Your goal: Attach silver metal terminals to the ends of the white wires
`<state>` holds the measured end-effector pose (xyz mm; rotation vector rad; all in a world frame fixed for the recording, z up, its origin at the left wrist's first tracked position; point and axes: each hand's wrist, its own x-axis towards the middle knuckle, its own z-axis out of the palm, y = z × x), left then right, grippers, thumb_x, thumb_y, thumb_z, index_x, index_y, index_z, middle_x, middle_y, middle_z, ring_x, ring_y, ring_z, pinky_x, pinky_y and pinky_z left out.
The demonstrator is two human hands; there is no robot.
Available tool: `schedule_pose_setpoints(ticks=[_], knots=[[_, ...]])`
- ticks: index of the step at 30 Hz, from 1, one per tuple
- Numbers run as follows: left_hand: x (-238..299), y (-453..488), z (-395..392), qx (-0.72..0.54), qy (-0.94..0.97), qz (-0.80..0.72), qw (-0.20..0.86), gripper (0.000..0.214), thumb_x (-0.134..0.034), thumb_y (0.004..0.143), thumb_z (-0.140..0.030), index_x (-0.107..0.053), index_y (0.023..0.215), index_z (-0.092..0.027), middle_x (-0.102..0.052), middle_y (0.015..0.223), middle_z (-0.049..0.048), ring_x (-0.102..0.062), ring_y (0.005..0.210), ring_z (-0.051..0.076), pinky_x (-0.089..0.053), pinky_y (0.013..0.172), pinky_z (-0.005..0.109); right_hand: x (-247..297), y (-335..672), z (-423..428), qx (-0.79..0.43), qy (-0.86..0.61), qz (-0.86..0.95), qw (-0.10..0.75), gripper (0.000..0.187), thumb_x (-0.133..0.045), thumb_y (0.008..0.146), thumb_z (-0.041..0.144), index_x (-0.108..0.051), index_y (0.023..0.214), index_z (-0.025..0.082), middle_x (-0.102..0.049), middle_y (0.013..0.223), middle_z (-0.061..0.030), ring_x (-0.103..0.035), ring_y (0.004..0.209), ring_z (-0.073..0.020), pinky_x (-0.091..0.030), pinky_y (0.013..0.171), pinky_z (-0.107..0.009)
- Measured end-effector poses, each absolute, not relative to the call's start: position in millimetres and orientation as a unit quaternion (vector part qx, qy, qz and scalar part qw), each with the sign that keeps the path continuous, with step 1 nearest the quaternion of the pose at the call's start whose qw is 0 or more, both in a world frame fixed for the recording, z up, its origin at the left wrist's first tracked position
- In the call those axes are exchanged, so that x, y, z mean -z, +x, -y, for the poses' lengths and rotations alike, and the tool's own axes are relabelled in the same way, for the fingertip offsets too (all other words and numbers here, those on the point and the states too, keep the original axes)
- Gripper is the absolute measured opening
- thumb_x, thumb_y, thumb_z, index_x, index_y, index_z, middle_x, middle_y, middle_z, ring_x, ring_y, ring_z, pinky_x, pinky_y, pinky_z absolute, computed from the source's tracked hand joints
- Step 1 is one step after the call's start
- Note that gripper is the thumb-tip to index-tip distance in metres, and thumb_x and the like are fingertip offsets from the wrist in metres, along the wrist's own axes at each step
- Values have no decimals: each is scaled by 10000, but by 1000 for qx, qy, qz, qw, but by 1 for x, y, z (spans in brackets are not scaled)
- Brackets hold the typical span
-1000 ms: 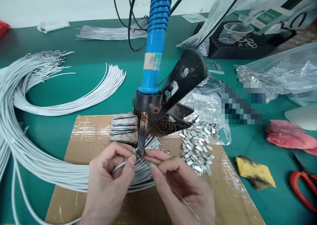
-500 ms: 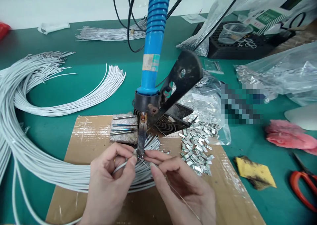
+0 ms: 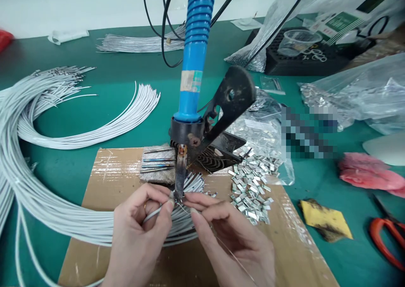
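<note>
A blue-handled soldering iron (image 3: 193, 59) stands in a black stand (image 3: 221, 122), its burnt tip (image 3: 179, 179) pointing down over a cardboard sheet (image 3: 107, 181). My left hand (image 3: 139, 236) pinches the end of a white wire (image 3: 155, 213) and holds it against the tip. My right hand (image 3: 234, 240) pinches a thin strand of solder wire (image 3: 230, 253) and brings its end to the same spot. Both hands are closed, fingertips almost touching under the tip.
Bundles of white wires (image 3: 47, 122) curve over the green table on the left. A pile of small metal clips (image 3: 251, 186) lies right of the iron, by plastic bags (image 3: 363, 93). A yellow sponge (image 3: 325, 221), red scissors (image 3: 387, 240) and pink cloth (image 3: 367, 175) lie at right.
Hardly anything differs: the view has shifted slightly, and both hands keep the wire and solder at the iron's tip.
</note>
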<state>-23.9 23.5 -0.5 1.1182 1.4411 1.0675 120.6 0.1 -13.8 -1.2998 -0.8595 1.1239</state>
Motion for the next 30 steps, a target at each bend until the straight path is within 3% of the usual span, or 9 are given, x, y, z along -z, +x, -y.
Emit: schedule_pose_setpoints(ticks=[4,15,30], knots=[[0,-25,-22,-437,458,-597,493,160,-695,897,-123,-701,749,-185,-753,900,16,-739,689,95,-555,616,109,15,121,0,-466,-560,385,567,160,-773,867,207,-724,721,250,-836,1013,-47,-792,979,-208,-598,881,-262],[1,-23,-25,-436,447,-595,506,158,-695,904,-145,-701,753,-190,-734,896,16,-749,729,115,-571,653,128,19,120,-1,-449,-557,393,577,163,-772,856,177,-727,723,260,-836,987,-22,-793,938,-185,-605,855,-242],[2,-24,-24,-437,462,-593,493,160,-714,888,-135,-704,738,-190,-755,875,21,-740,693,111,-563,624,122,20,121,1,-447,-568,400,564,148,-783,859,209,-737,722,244,-834,994,-54,-795,956,-222,-596,877,-293]])
